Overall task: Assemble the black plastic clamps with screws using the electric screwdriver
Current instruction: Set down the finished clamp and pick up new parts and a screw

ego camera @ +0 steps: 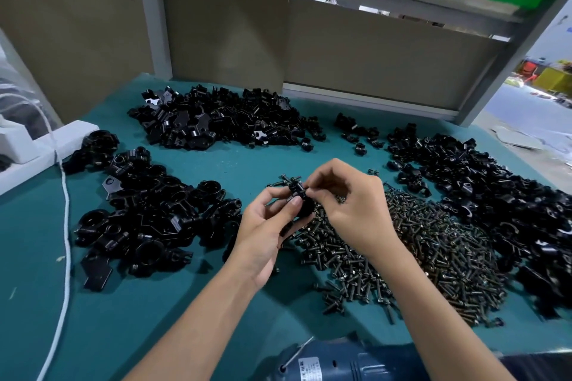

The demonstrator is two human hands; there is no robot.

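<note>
- Clamp (298, 195) is held above the tabletop (154, 318), mid-scene: left hand (266, 226) pinches it from below, and right hand (349, 204) has its fingers closed on the top end. Whether they hold a screw, I can't tell.
- Risk: a slipped pinch drops the part into the screw pile (402, 244) right underneath.
- Electric screwdriver (337, 362) lies unheld at the near edge.
- Teal tabletop, black clamp parts (148, 213) heaped around, cardboard panels (226, 15) behind.

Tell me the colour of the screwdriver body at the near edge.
The screwdriver is blue, seen best in the head view, low in the frame.
</note>
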